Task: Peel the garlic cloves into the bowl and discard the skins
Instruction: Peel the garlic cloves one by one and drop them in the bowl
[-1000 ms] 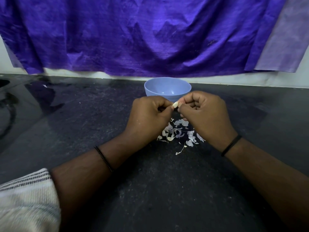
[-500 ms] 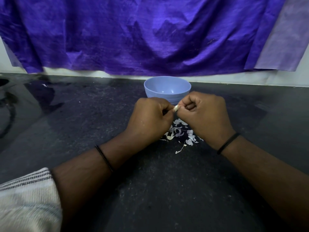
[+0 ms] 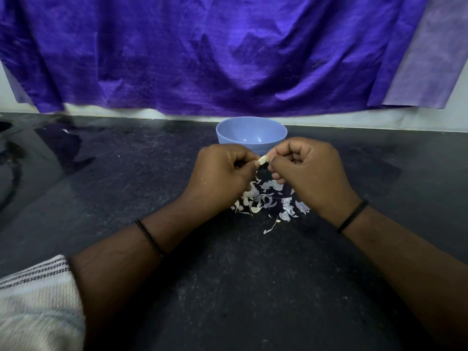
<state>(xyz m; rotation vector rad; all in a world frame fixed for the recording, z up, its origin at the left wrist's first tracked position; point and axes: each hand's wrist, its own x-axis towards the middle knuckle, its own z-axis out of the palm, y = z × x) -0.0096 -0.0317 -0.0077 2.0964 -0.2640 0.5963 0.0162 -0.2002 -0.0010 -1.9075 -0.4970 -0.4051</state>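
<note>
Pinching a garlic clove [image 3: 262, 160] between both sets of fingertips, I hold it in the air just on the near side of the blue bowl [image 3: 251, 134]. My left hand [image 3: 222, 172] is curled into a loose fist with thumb and forefinger closed on the clove's left end; my right hand [image 3: 310, 171] is curled the same way, its fingertips closed on the right end. Only a pale sliver of the clove shows between them, so I cannot tell how much skin is left on it.

Directly under my hands, a scatter of garlic skins [image 3: 268, 201] lies on the dark desk [image 3: 126, 188], partly hidden by my knuckles and wrists. The bowl stands on the desk just beyond my hands, its near wall partly covered by them; I cannot see into its bottom.

A thin black band [image 3: 149, 238] circles my left wrist and another black band [image 3: 352, 216] my right. A striped pale sleeve [image 3: 35, 300] sits at the near left. Along the far edge, a purple cloth [image 3: 215, 54] hangs down over the wall.
</note>
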